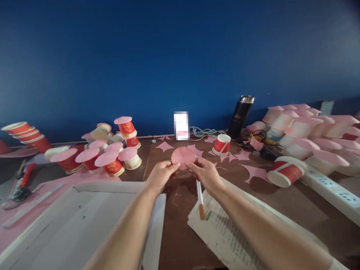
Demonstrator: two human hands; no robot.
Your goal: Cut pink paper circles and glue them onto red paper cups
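Holding a cup (183,157) between them, both hands meet above the middle of the desk (180,240). The left hand (161,176) pinches the cup's left rim with closed fingers; the right hand (206,174) grips the right rim the same way, and a thin white stick (200,198) with a brown tip runs down from under its palm, though whether the hand holds it I cannot tell. The cup's mouth, covered by a pink disc, faces the camera. At the near edge lie a flat cardboard sheet (84,213) on the left and printed paper (222,232) on the right. Farther left, pliers (21,183) with red handles rest on pink paper. Beyond them stand capped cups (109,163) in a cluster, and a stack of red cups (28,135) lies on its side at the far left edge. Pink scraps (254,172) are scattered past the hands, near an upright cup (221,144) and a tipped cup (285,173). A power strip (332,189) runs along the right edge. At the far edge stand a black flask (240,117) and a heap of pink-capped cups (306,131).
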